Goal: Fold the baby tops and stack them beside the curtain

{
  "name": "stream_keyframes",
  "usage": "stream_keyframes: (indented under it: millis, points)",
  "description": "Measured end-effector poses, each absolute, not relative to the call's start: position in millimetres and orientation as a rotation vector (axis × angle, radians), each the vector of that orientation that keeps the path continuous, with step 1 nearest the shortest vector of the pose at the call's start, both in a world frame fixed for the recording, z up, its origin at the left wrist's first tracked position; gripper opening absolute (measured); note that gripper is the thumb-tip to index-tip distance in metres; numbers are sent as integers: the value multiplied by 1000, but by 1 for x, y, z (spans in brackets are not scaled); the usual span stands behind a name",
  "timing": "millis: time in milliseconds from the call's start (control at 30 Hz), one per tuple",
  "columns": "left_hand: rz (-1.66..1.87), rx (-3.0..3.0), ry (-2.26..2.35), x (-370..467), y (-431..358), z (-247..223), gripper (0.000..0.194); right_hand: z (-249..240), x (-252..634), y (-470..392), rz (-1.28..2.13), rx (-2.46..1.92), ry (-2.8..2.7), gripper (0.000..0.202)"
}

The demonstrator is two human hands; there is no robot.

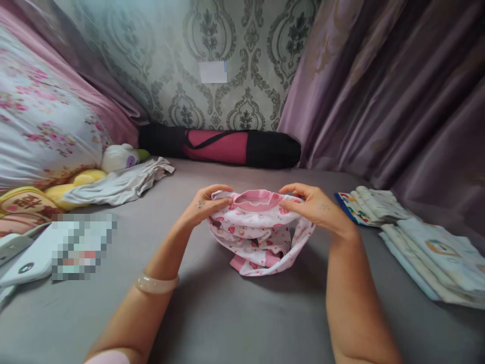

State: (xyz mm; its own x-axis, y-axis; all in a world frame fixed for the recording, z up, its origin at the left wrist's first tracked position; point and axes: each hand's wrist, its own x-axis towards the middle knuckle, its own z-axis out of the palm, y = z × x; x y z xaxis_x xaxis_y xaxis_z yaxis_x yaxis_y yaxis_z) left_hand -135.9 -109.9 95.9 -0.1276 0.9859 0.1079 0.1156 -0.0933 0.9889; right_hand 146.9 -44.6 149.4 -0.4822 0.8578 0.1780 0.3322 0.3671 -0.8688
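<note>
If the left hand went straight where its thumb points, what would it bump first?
Probably the pink collar of the garment that the left hand holds, though depth is unclear.

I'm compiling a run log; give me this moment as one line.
left hand: grips patterned garment beside pink collar | right hand: grips opposite side | garment: bunched below, over grey sheet | right: folded cloths
</note>
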Motion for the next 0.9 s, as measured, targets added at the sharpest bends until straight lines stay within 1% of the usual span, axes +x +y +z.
stream_keyframes:
  millis: [67, 200, 367, 467, 733, 900]
  points:
    - [1309, 1378, 1360, -139, -110, 95, 44, 145, 144, -43, 1080, -1038, -2024, 30]
    - [1293, 1520, 1415, -145, -108, 90, 40, 141, 141, -40, 1048, -1070, -2059, 29]
    - [1253, 1500, 1402, -144, -107, 87, 48, 145, 139, -40, 875, -1130, -2064, 34]
    - [1264, 1481, 1400, -140, -109, 90, 45, 149, 137, -42, 801, -1090, -2084, 36]
    - [1321, 1358, 1402, -133, -112, 95, 41, 147, 136, -42, 994, -1142, -1971, 42]
    - [1401, 1412, 1436, -136, -107, 87, 36, 146, 134, -42, 1002, -1118, -1986, 40]
